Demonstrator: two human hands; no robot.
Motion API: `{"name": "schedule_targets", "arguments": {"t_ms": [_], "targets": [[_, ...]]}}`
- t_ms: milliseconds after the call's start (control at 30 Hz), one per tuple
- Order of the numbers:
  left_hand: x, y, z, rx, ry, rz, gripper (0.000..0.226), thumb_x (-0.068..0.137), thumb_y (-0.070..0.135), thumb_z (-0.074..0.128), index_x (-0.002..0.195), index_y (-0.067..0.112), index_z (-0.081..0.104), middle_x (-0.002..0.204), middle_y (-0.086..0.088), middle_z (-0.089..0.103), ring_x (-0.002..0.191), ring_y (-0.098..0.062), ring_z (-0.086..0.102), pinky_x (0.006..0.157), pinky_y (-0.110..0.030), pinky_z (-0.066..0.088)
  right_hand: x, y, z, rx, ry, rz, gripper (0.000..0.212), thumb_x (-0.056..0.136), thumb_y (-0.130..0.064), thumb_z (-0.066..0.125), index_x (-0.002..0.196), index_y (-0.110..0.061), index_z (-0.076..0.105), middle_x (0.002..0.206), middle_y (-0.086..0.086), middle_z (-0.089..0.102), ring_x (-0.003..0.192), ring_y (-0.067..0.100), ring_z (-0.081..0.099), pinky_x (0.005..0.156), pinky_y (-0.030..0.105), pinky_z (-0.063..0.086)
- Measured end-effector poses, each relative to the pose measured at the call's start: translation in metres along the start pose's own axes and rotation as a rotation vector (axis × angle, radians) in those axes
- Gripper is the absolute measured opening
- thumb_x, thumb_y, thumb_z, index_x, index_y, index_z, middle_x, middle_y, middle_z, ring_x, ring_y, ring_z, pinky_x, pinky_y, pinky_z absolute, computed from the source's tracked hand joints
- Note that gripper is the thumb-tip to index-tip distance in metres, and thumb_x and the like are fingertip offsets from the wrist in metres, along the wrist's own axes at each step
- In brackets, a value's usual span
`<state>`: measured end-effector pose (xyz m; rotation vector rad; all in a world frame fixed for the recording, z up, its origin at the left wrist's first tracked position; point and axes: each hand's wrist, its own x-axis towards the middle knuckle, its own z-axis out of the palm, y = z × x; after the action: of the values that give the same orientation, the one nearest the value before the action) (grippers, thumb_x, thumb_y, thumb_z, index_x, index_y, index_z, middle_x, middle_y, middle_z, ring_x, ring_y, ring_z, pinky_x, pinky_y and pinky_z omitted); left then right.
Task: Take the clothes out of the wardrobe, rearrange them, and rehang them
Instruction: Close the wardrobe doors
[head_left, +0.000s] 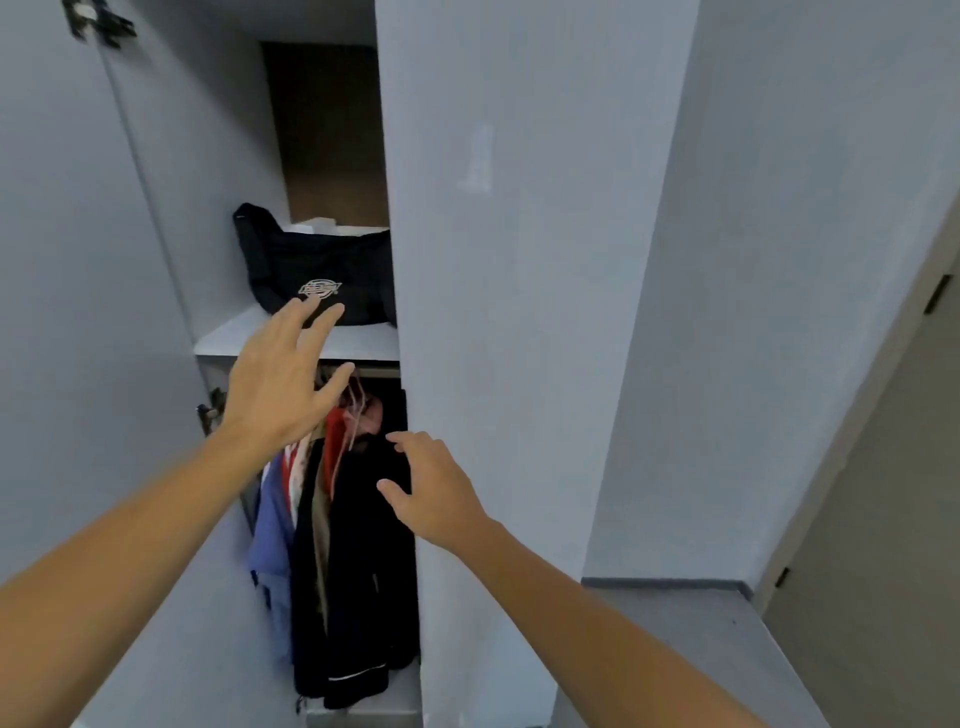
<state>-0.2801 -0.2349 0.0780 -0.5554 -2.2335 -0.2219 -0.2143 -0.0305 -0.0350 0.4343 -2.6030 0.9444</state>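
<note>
Only a narrow slice of the wardrobe interior shows between the open left door and the closed right door, so most of the hanging space is hidden. The hanging rail is nearly all covered by the left hand, and the hangers are a blurred tangle that cannot be counted.

The left hand is raised in front of the shelf edge, its fingers spread and straight, grasping nothing; the fingertips overlap the lower front of a black bag in the view, though whether they touch it cannot be told. Below it, the clothes hang packed together in the lower compartment: a blue garment leftmost, then red-and-white and tan pieces, then a black jacket against the closed door.

The black bag, with a pale logo, sits on the shelf above the clothes; something white lies behind it.

The right hand is lower, just in front of the black jacket's shoulder, fingers loosely bent and released, holding nothing.
</note>
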Motion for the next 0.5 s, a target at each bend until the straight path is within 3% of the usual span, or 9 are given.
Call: {"name": "schedule_targets", "arguments": {"t_ms": [200,500], "targets": [[-0.111,-0.049,-0.064,0.096,-0.102,-0.215,0.066,0.098,0.055,0.045,0.155,0.021,0.039,0.151,-0.008,0.045,0.132,-0.031,0.049,0.098,-0.05,0.05,-0.004,-0.055,0.037,0.01,-0.05,-0.15,0.053,0.1,-0.035,0.064,0.149,-0.024,0.045,0.139,-0.001,0.053,0.13,0.021,0.045,0.103,0.042,0.049],[-0.22,-0.125,-0.132,0.184,-0.095,-0.436,0.066,0.1,0.053,0.043,0.156,0.02,0.036,0.153,-0.008,0.044,0.135,-0.029,0.048,0.1,-0.046,0.048,0.039,-0.179,0.106,-0.036,-0.126,-0.442,0.055,0.1,-0.035,0.064,0.149,-0.019,0.046,0.143,-0.001,0.05,0.131,0.024,0.043,0.105,0.045,0.046]]}}
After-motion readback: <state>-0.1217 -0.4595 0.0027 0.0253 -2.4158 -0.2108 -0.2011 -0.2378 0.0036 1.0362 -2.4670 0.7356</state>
